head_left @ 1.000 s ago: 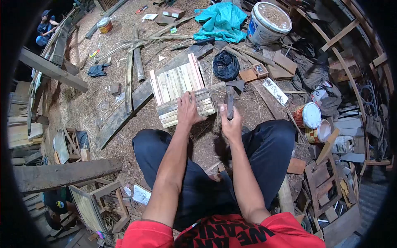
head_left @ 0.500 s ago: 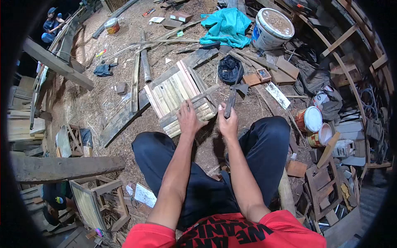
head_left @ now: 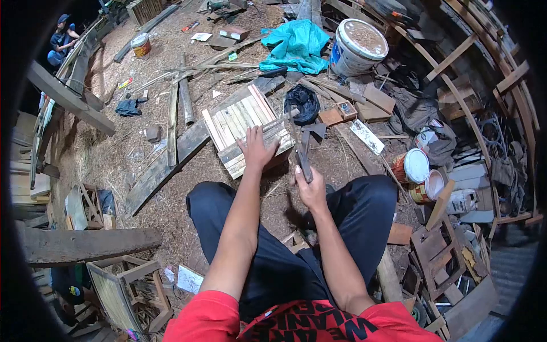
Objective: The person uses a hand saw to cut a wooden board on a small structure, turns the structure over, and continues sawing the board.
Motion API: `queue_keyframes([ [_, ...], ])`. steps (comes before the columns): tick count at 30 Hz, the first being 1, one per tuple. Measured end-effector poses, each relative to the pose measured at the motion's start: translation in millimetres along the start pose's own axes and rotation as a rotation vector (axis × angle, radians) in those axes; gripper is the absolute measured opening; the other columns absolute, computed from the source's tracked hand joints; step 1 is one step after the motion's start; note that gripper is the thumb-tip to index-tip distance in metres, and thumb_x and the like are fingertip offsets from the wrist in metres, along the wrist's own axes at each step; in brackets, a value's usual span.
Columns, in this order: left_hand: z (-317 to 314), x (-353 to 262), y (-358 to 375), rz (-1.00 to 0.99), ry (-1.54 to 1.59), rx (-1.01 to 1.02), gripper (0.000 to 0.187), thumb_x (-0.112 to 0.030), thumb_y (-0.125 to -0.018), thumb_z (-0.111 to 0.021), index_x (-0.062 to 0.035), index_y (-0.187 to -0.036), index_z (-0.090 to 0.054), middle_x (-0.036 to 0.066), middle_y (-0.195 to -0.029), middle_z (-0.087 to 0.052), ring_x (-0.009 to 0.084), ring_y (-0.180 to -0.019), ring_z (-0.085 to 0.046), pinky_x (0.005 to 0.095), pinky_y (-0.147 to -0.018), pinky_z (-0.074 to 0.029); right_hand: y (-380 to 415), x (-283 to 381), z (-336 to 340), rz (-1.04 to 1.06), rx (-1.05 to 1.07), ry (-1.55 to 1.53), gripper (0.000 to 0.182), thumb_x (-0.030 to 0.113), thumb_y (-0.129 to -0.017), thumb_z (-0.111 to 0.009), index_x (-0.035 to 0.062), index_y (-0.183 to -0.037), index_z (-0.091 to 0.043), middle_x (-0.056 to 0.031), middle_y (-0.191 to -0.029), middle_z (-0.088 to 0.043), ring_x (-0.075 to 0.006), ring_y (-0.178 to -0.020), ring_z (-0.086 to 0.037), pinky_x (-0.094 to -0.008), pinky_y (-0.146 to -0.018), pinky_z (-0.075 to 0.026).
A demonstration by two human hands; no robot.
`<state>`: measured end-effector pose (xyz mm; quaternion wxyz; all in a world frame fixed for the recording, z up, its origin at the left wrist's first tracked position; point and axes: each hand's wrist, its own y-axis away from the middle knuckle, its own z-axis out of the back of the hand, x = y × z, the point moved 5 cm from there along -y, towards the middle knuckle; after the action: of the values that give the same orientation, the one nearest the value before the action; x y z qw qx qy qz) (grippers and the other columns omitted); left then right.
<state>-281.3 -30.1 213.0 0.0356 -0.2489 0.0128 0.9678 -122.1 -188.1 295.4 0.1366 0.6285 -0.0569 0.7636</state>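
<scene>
A slatted wooden box (head_left: pixel 235 122) stands tilted on a plank in front of my knees. Across its upper face lies a grey wooden strip (head_left: pixel 236 151). My left hand (head_left: pixel 256 149) rests flat on the box and the strip, fingers spread. In my right hand (head_left: pixel 311 191) is a dark-handled tool (head_left: pixel 303 164), gripped by its handle. Its thin far end points up beside the strip's right end; I cannot make out its exact kind. Beyond it, a dark angular piece (head_left: pixel 315 130) lies on the ground.
A long plank (head_left: pixel 162 176) runs under the box. Behind are a black bag (head_left: pixel 302 104), a teal tarp (head_left: pixel 296 45) and a big white bucket (head_left: pixel 359 48). Paint cans (head_left: pixel 416 165) and scrap wood are at right, a wooden frame (head_left: pixel 131 290) at lower left. Another person (head_left: pixel 62 41) sits far left.
My right hand has moved slightly down, and the tool now points up toward the strip's right end. My left hand stays on the box, fingers more spread. The view has shifted a little.
</scene>
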Motion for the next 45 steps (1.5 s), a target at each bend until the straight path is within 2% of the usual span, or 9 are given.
queue_keyframes([
  [4, -12.4, 9.8, -17.1, 0.197, 0.104, -0.388, 0.067, -0.046, -0.097, -0.05, -0.0025, -0.147, -0.041, 0.022, -0.158, -0.027, 0.0351, -0.149, -0.02, 0.0614, -0.119, -0.006, 1.7, 15.6, 7.5, 0.061, -0.058, 0.193, 0.039, 0.035, -0.095, -0.065, 0.0004, -0.076, -0.06, -0.006, -0.059, -0.053, -0.0141, -0.057, -0.048, -0.0359, -0.056, -0.042],
  [15, -12.9, -5.5, -33.6, 0.414, -0.168, -0.256, 0.073, -0.046, -0.096, -0.043, -0.0059, -0.155, -0.028, 0.021, -0.163, -0.02, 0.0318, -0.152, -0.016, 0.0598, -0.119, -0.009, -27.8, 16.2, 19.9, 0.043, 0.021, 0.302, 0.043, 0.032, -0.096, -0.066, 0.0027, -0.067, -0.054, 0.0013, -0.055, -0.044, -0.0084, -0.054, -0.04, -0.032, -0.05, -0.034],
  [18, -13.2, -7.8, -36.5, 0.404, -0.212, -0.296, 0.072, -0.046, -0.096, -0.044, -0.005, -0.154, -0.032, 0.021, -0.161, -0.023, 0.0323, -0.151, -0.019, 0.0607, -0.118, -0.013, -61.1, 10.6, 13.7, -0.006, 0.034, 0.345, 0.037, 0.029, -0.094, -0.067, 0.0001, -0.071, -0.059, -0.0091, -0.055, -0.046, -0.0133, -0.053, -0.044, -0.0363, -0.052, -0.039],
  [27, -14.8, -5.4, -40.9, 0.402, -0.206, -0.294, 0.074, -0.045, -0.096, -0.047, -0.0038, -0.155, -0.028, 0.022, -0.161, -0.023, 0.0333, -0.15, -0.02, 0.0624, -0.116, -0.013, -55.3, 29.5, 14.0, -0.038, 0.055, 0.321, 0.028, 0.024, -0.095, -0.065, -0.0004, -0.081, -0.068, -0.0081, -0.06, -0.055, -0.0102, -0.058, -0.053, -0.0329, -0.056, -0.044],
  [30, -13.7, -5.8, -42.3, 0.394, -0.213, -0.289, 0.074, -0.045, -0.096, -0.047, -0.0033, -0.155, -0.028, 0.022, -0.161, -0.022, 0.0333, -0.151, -0.019, 0.0624, -0.116, -0.013, -94.9, 21.8, -5.4, -0.002, 0.035, 0.313, 0.035, 0.028, -0.095, -0.067, -0.0008, -0.074, -0.061, 0.002, -0.057, -0.046, -0.0069, -0.057, -0.041, -0.0312, -0.051, -0.036],
  [35, -14.6, -5.0, -36.7, 0.399, -0.218, -0.274, 0.075, -0.046, -0.096, -0.045, -0.0037, -0.155, -0.028, 0.021, -0.162, -0.021, 0.0323, -0.151, -0.019, 0.0618, -0.117, -0.015, -93.3, 18.4, 3.6, -0.081, 0.062, 0.338, 0.035, 0.024, -0.095, -0.067, -0.0009, -0.072, -0.06, 0.0035, -0.059, -0.045, -0.006, -0.058, -0.04, -0.0313, -0.051, -0.033],
  [39, -15.8, -6.3, -36.6, 0.413, -0.233, -0.254, 0.075, -0.046, -0.096, -0.045, -0.0044, -0.156, -0.027, 0.02, -0.163, -0.02, 0.032, -0.151, -0.019, 0.0611, -0.117, -0.015, -59.8, 34.6, 20.9, -0.103, 0.022, 0.267, 0.037, 0.023, -0.094, -0.066, -0.0036, -0.07, -0.056, -0.0093, -0.055, -0.045, -0.011, -0.054, -0.043, -0.0364, -0.051, -0.038],
  [42, -19.5, -9.3, -34.2, 0.431, -0.238, -0.236, 0.075, -0.047, -0.096, -0.044, -0.0052, -0.156, -0.026, 0.02, -0.163, -0.019, 0.0316, -0.152, -0.018, 0.0603, -0.117, -0.013, -116.1, 10.9, -14.5, -0.053, 0.044, 0.24, 0.037, 0.024, -0.096, -0.067, 0.0001, -0.07, -0.056, 0.0043, -0.059, -0.045, -0.005, -0.057, -0.04, -0.0285, -0.05, -0.033],
  [45, -15.2, -4.7, -36.6, 0.414, -0.23, -0.271, 0.075, -0.047, -0.096, -0.046, -0.0053, -0.156, -0.027, 0.021, -0.163, -0.02, 0.0317, -0.151, -0.018, 0.0597, -0.118, -0.012, -97.6, 35.1, -3.2, -0.079, 0.053, 0.289, 0.037, 0.025, -0.096, -0.066, 0.0001, -0.07, -0.057, 0.0043, -0.059, -0.045, -0.0048, -0.058, -0.042, -0.0287, -0.05, -0.034],
])
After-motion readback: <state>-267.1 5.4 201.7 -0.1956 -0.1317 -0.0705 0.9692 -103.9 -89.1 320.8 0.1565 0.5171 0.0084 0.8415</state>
